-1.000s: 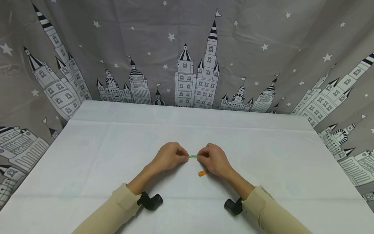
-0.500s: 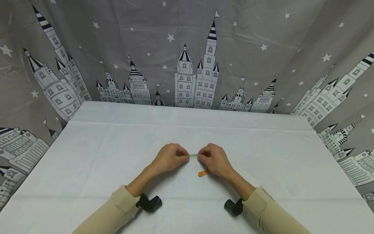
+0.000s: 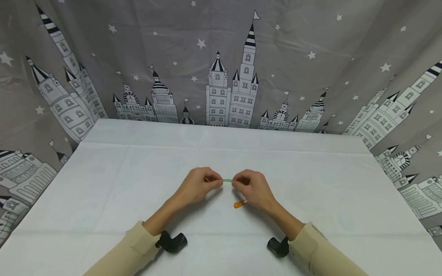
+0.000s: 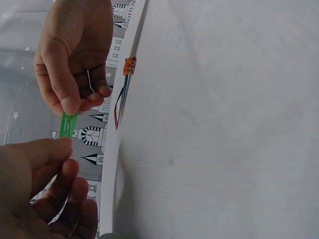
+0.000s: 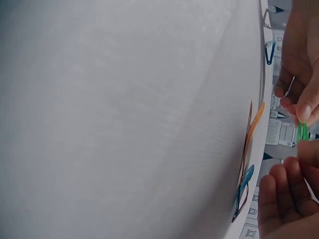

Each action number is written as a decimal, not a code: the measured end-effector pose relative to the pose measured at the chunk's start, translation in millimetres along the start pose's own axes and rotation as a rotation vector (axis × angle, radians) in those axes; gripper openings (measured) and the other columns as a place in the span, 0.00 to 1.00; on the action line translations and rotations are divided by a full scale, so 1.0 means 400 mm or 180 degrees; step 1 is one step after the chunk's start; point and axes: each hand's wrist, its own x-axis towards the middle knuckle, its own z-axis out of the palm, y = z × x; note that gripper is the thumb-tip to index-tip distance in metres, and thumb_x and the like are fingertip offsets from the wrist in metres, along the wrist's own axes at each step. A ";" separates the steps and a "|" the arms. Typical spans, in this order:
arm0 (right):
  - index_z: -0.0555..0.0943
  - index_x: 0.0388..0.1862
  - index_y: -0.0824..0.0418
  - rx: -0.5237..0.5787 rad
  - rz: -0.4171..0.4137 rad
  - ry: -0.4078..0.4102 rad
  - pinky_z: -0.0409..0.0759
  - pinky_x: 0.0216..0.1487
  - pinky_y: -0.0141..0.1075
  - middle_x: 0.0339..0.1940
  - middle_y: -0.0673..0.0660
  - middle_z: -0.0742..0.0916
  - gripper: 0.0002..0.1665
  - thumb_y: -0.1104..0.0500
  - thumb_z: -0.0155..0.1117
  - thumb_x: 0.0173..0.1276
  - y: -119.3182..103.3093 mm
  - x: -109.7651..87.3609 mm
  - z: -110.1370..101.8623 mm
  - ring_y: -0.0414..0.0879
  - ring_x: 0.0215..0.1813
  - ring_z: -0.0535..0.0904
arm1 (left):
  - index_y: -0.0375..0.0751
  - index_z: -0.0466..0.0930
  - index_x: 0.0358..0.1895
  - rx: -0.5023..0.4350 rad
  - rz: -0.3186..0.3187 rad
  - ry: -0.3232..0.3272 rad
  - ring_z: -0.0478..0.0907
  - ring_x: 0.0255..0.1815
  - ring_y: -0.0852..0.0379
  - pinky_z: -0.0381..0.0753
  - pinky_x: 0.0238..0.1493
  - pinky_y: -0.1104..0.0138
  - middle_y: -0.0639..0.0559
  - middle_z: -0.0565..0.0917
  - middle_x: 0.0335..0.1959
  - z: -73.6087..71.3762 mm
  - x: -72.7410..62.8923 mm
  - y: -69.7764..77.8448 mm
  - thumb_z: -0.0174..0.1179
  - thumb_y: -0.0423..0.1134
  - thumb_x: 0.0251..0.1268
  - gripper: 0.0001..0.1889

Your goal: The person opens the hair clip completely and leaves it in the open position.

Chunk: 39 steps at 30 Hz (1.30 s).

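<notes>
A small green snap hair clip spans the gap between both hands, held just above the white table. My left hand pinches one end between thumb and index finger; its other fingers curl loosely in the left wrist view. With thumb and index finger, my right hand pinches the opposite end. Slots run along the middle of the green clip in the left wrist view; its ends are hidden by fingertips. An orange hair clip lies on the table, partly covered by the right hand.
In the right wrist view, a blue hair clip lies beside the orange clip, and another blue one lies farther up. A white cloth covers the table. A grey castle-print curtain hangs behind.
Both hands have risen slightly with the green hair clip between them. A little more of the orange clip shows beside the right hand.
</notes>
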 end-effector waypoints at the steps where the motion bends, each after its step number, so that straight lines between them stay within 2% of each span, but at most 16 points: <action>1: 0.86 0.34 0.64 0.0045 0.0004 -0.0022 0.77 0.41 0.39 0.31 0.50 0.86 0.02 0.67 0.68 0.64 -0.003 -0.001 0.000 0.43 0.35 0.79 | 0.43 0.89 0.38 -0.0029 0.0026 0.0004 0.76 0.34 0.59 0.76 0.38 0.62 0.60 0.84 0.31 -0.002 -0.002 -0.002 0.67 0.37 0.63 0.03; 5: 0.87 0.35 0.64 0.0288 -0.0020 -0.0095 0.78 0.40 0.37 0.32 0.51 0.86 0.02 0.66 0.68 0.65 -0.009 -0.009 -0.002 0.44 0.34 0.79 | 0.44 0.89 0.38 -0.0144 0.0114 0.0018 0.77 0.35 0.59 0.77 0.40 0.62 0.60 0.84 0.31 -0.009 -0.012 -0.005 0.67 0.38 0.63 0.04; 11: 0.87 0.38 0.67 0.0680 -0.0071 -0.0143 0.79 0.41 0.37 0.33 0.53 0.87 0.06 0.64 0.68 0.66 -0.012 -0.025 -0.006 0.46 0.35 0.81 | 0.45 0.88 0.37 -0.0299 0.0192 0.0049 0.77 0.35 0.59 0.77 0.41 0.62 0.61 0.84 0.31 -0.019 -0.033 0.010 0.67 0.38 0.63 0.03; 19: 0.87 0.38 0.65 0.0727 -0.0081 -0.0197 0.79 0.44 0.42 0.35 0.50 0.88 0.06 0.63 0.68 0.67 -0.038 -0.052 -0.011 0.45 0.39 0.82 | 0.46 0.89 0.37 -0.0453 0.0300 0.0019 0.77 0.38 0.58 0.76 0.44 0.58 0.62 0.83 0.32 -0.034 -0.069 0.037 0.68 0.40 0.63 0.03; 27: 0.86 0.40 0.67 0.0959 -0.0381 -0.0419 0.80 0.42 0.41 0.34 0.53 0.85 0.07 0.65 0.64 0.69 -0.056 -0.069 0.000 0.50 0.33 0.79 | 0.50 0.89 0.36 -0.0510 0.0310 -0.0139 0.79 0.40 0.59 0.76 0.44 0.55 0.62 0.83 0.34 -0.062 -0.107 0.057 0.69 0.42 0.63 0.03; 29: 0.86 0.39 0.67 0.0942 -0.0403 -0.0413 0.79 0.43 0.41 0.33 0.53 0.85 0.06 0.65 0.64 0.69 -0.062 -0.073 0.000 0.50 0.32 0.79 | 0.50 0.89 0.37 -0.0569 0.0364 -0.0219 0.79 0.40 0.59 0.76 0.45 0.54 0.61 0.83 0.35 -0.066 -0.111 0.060 0.68 0.42 0.64 0.03; 31: 0.86 0.38 0.66 0.0916 -0.0410 -0.0407 0.78 0.39 0.40 0.31 0.53 0.84 0.06 0.65 0.64 0.69 -0.065 -0.078 -0.002 0.49 0.30 0.78 | 0.51 0.89 0.38 -0.0618 0.0426 -0.0296 0.79 0.40 0.58 0.76 0.46 0.53 0.61 0.84 0.35 -0.068 -0.112 0.063 0.67 0.42 0.65 0.03; 39: 0.87 0.37 0.63 0.0860 -0.0382 -0.0456 0.77 0.43 0.42 0.33 0.53 0.87 0.05 0.64 0.65 0.68 -0.078 -0.096 -0.002 0.46 0.38 0.78 | 0.46 0.89 0.39 -0.0577 0.0481 -0.0360 0.78 0.41 0.58 0.76 0.45 0.60 0.62 0.83 0.35 -0.070 -0.124 0.065 0.66 0.38 0.65 0.04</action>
